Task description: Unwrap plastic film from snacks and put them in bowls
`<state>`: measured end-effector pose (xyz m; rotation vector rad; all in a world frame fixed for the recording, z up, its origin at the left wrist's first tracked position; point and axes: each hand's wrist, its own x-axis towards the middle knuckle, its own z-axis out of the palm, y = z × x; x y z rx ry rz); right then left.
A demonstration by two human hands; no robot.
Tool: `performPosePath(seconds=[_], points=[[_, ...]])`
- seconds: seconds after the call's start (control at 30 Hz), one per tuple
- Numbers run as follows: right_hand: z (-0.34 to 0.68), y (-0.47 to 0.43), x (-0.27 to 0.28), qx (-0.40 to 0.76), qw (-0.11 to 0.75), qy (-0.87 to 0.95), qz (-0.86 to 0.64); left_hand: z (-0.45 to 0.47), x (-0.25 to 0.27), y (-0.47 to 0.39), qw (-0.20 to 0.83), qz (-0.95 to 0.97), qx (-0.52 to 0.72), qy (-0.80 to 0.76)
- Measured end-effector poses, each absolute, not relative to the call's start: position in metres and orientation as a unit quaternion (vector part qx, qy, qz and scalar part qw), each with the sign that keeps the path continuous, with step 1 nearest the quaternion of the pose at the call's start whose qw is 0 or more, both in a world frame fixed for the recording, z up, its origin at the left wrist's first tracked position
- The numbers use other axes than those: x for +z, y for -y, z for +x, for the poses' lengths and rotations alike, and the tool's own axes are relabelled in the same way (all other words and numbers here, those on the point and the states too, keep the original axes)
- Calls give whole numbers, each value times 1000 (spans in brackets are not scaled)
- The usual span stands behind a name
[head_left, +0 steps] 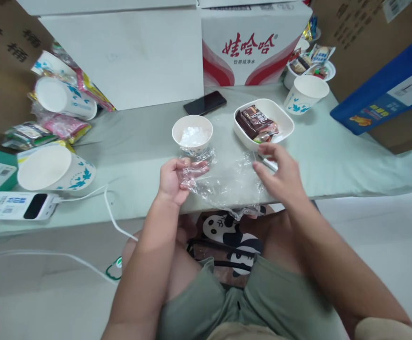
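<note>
A crumpled sheet of clear plastic film [229, 186] hangs at the table's front edge, partly over my lap. My left hand [177, 179] holds its left side, with the film bunched around the fingers. At the right side of the film, my right hand [280, 172] has its thumb and fingers apart; any contact with the film is hard to make out. Just beyond my left hand stands a paper cup [192, 134] with whitish clear material inside. A white bowl [283, 130] holding a brown cocoa snack packet [253, 122] is close beyond my right fingertips. A small white stick-like thing [270, 164] lies beside that hand.
A black phone [206, 103] lies behind the cup. Paper cups [306, 94] and snack packs flank both sides. White boxes [121, 56] line the back. On the left, a power bank [18, 206] trails a white cable [112, 212] over the edge. A blue container [386, 85] leans right.
</note>
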<state>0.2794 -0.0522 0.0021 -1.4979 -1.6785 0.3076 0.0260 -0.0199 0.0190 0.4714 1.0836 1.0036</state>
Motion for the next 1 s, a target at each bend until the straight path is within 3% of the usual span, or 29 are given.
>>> performPosePath(seconds=[0.1,0.2,0.3,0.4,0.57,0.73,1.0], points=[[272,74,-31,117,401,664,-621,25,16,24,656,290,443,-539],[277,79,-45,92,353,699,-615,21,11,30,505,415,413,-634],[286,83,-38,34,387,707,-590,17,7,36,373,505,359,-691],[292,93,-28,62,391,772,-497,17,5,40,369,534,315,-692],[305,113,-31,182,259,876,-365,21,4,37,349,520,303,-718],[320,125,-44,160,182,892,-382,18,10,36,337,487,288,-752],[292,118,-62,64,167,868,-464,14,15,41,386,464,262,-753]])
